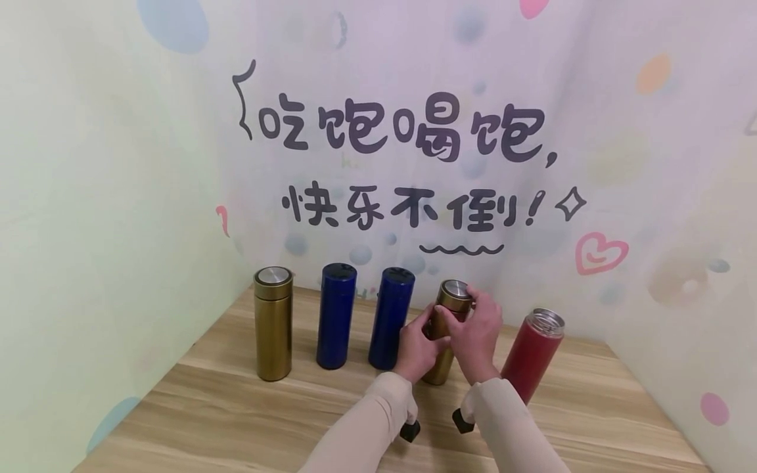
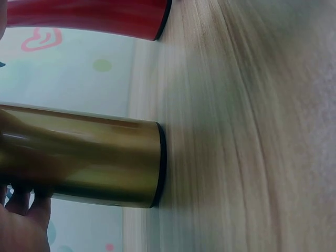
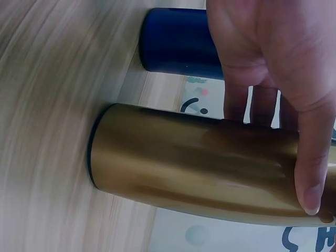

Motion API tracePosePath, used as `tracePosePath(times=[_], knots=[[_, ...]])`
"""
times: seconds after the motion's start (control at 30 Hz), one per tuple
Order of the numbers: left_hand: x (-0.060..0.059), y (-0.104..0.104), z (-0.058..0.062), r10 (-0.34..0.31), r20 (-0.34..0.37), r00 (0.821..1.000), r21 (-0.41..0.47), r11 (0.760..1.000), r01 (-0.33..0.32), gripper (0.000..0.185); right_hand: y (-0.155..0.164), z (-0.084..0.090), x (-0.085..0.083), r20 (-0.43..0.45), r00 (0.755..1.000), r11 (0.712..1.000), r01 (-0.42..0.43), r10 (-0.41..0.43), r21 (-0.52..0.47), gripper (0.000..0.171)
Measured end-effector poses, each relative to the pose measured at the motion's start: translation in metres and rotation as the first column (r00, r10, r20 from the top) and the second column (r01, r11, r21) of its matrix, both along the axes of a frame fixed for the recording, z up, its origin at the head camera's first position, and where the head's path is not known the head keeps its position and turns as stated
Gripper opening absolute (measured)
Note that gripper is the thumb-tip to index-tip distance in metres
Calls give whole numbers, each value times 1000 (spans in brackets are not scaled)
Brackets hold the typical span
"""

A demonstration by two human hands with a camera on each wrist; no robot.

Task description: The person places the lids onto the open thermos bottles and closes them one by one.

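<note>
Two hands hold one gold flask [image 1: 445, 335] that stands on a wooden worktop [image 1: 236, 407]. The flask is a slim metal cylinder with a smooth, shiny brass-coloured skin, a thin black ring around its base and a flat silver cap on top. Its long axis is upright, the cap points up and the base sits on the wood. It is the fourth in a row of five flasks, near the back wall.

The left hand [image 1: 416, 348] wraps around the middle of the body from the left side, with the fingers curled around the metal. The right hand [image 1: 476, 332] grips the upper part near the cap, with the thumb and fingers bent around it; in the right wrist view the thumb lies across the gold surface. Both sleeves are of pale beige cloth.

To the left stand two dark blue flasks [image 1: 336, 315] [image 1: 391, 318], glossy, with dark tops, and the nearer one is just beside the left hand. At the far left stands another gold flask with a silver lid [image 1: 273, 323]. To the right is a red flask [image 1: 533, 355] with a steel rim, near the right forearm.

The worktop has light wood with long brown grain lines and a matte finish. It sits in a corner of pale walls. The walls carry soft coloured dots, a pink heart [image 1: 600, 253] and large dark Chinese characters [image 1: 408, 131].
</note>
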State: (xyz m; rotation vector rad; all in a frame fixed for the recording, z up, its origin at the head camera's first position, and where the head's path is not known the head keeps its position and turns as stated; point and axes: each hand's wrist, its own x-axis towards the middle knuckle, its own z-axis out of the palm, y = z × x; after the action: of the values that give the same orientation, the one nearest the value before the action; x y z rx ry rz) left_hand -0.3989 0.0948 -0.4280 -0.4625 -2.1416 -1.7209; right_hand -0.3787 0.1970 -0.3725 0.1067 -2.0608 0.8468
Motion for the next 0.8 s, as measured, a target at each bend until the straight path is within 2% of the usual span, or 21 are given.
tracePosePath(times=[0.17,0.3,0.4,0.47,0.53,0.63,0.7,0.77,0.8], knots=[[0,-1,0,3,4,1000,-13,1000,-3,71,-1,-2,0,-31,999,1000,18,-17,18,68],[-1,0,-1,7,0,1000,-17,1000,-7,72,-1,-2,1,-21,1000,1000,10,-10,25,70],[-2,0,-1,9,6,1000,-15,1000,-8,74,2,1,1,38,998,999,-41,41,-1,73],[-1,0,-1,9,12,1000,-15,1000,-8,75,6,3,0,106,986,991,-125,130,-57,75],[-1,0,-1,5,19,1000,-16,1000,-4,77,11,4,-1,181,954,967,-218,240,-131,76],[0,0,-1,1,16,1000,-19,1000,-1,79,21,4,-4,275,873,905,-337,403,-258,76],[1,0,-1,-2,7,1000,-16,1000,2,80,26,7,-4,315,823,870,-379,473,-316,74],[1,-1,-2,-3,-2,1000,-15,1000,3,80,29,9,-5,329,791,845,-407,516,-346,72],[1,-1,-2,-3,-11,1000,-14,1000,3,80,29,11,-5,327,782,837,-420,530,-350,71]])
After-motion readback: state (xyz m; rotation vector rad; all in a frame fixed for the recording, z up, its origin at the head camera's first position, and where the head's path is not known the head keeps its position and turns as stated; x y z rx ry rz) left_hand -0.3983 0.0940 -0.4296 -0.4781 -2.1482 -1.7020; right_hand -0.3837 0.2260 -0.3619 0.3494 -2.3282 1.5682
